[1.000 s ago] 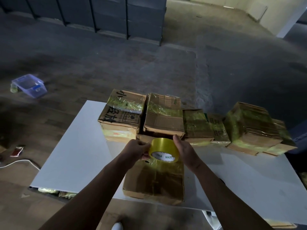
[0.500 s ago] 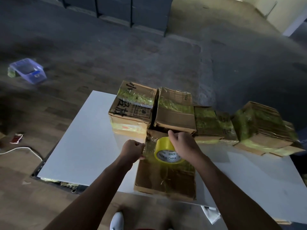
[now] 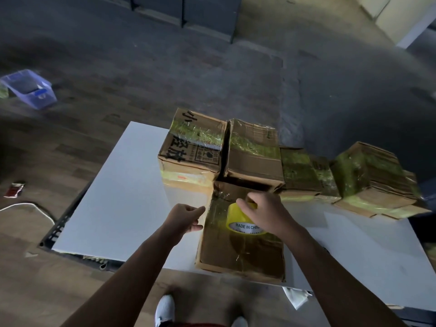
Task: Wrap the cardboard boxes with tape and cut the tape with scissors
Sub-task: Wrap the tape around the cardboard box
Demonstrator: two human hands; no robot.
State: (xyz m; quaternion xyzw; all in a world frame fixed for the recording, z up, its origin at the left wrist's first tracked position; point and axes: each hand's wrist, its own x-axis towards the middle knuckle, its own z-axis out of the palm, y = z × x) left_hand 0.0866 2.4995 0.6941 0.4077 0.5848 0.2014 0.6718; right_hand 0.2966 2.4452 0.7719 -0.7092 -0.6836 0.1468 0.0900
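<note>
– While the right hand (image 3: 267, 214) grips the tape roll (image 3: 237, 220), which way does the work lie from it?

– Left. The roll stands on its rim on top of the cardboard box (image 3: 240, 256), on the far half. Fingers are curled over it from the right. The core label faces near, so the roll's axis runs near-far and the tape pays off sideways, left to right.

– Box axis?

– The long axis runs near-far. The near end sits at the near edge of the white table (image 3: 113, 197), and the far end is right up against the row of taped boxes (image 3: 254, 154). So the band crosses the box the short way.

– Left hand?

– The left hand (image 3: 185, 219) is just beside the box's left top edge, fingers curled, thumb and forefinger tips at that edge. Glossy film lies on the box top between it and the roll. I cannot tell whether it pinches the tape end or only presses there, because it is too dim and shiny.

– Next move?

– My guess is that the right hand carries the roll right, over the right edge, while the left anchors the left edge. The left is nearer the loose end and the right is nearer the far boxes. Scissors are not in view.
</note>
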